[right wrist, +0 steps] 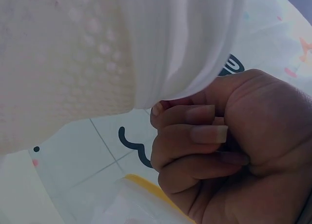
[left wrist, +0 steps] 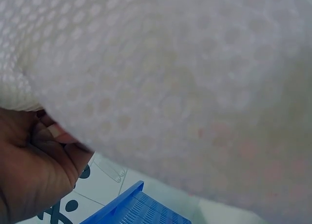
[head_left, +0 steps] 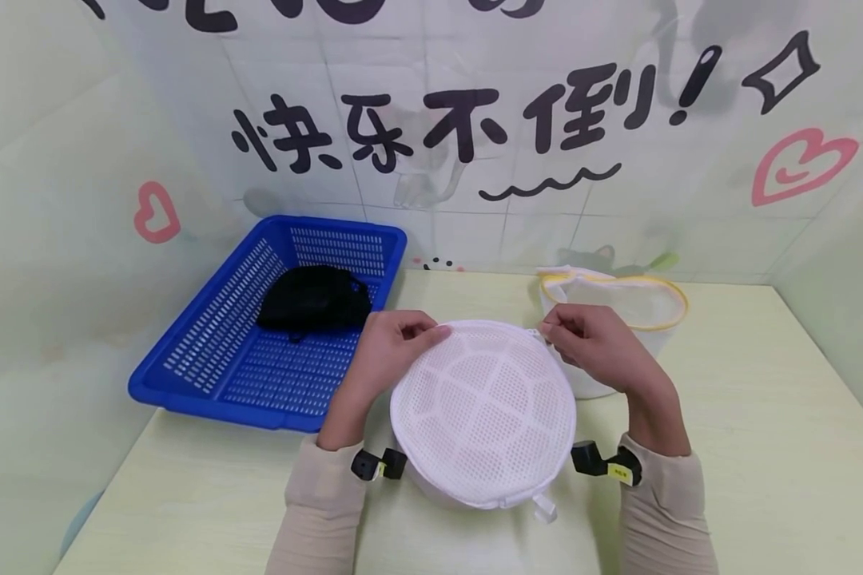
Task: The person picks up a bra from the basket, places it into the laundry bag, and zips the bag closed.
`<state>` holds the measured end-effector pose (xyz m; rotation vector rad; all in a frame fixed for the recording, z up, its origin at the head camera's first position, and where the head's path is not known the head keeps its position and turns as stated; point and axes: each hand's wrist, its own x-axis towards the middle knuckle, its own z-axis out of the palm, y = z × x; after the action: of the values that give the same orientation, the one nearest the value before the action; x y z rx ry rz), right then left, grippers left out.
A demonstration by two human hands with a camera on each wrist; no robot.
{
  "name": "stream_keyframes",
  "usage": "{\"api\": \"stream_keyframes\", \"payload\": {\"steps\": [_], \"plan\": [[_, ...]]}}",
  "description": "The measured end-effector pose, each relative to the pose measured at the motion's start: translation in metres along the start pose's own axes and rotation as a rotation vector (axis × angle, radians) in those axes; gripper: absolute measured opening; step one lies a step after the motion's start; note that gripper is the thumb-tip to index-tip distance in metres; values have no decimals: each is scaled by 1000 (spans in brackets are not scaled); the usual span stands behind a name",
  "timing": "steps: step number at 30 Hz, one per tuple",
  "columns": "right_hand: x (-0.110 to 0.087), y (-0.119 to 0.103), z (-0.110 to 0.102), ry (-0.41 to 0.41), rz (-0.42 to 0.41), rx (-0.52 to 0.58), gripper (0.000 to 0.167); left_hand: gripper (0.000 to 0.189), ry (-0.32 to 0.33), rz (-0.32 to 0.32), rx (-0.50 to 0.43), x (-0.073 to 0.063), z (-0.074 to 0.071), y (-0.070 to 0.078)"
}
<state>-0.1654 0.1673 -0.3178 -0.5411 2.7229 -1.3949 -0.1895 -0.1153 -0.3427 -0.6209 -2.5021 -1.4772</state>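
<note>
Mesh bag [head_left: 483, 407], white, is at mid-table [head_left: 187, 503] b/w the hands, its round face up; stitched seams cut the honeycomb netting into panels, w/ a piped rim and small fabric tab [head_left: 544, 508] on the near side. Head view, from where I'm standing: L hand [head_left: 395, 351] has its grip pinching the far-left rim, thumb on top; R hand [head_left: 597, 343] pinches the far-right edge, fingers curled. 2nd white bag [head_left: 657, 341] w/ yellow trim, soft-walled, stands open behind R hand. Blue plastic basket [head_left: 208, 411], rect. w/ slotted walls, sits at L, holding a rumpled blk item [head_left: 312, 297]. L wrist view: netting fills most of it, blurred; L hand's at the edge, fingertips partly hidden; basket corner below. R wrist view: coarse mesh meets a smooth folded band, R grip's fingertips at its lower edge.
</note>
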Motion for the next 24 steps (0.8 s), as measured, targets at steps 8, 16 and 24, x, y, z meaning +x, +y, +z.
{"api": "stream_keyframes", "payload": {"steps": [8,16,24], "plan": [[1,1,1,-10,-5,-2,17,14,6,-11,5,-1,0,0],[0,3,-1,-20,3,6,17,14,12,11,2,-2,-1,0],[-1,4,-3,-17,7,3,18,13,28,-2,3,-1,-3,1]]}}
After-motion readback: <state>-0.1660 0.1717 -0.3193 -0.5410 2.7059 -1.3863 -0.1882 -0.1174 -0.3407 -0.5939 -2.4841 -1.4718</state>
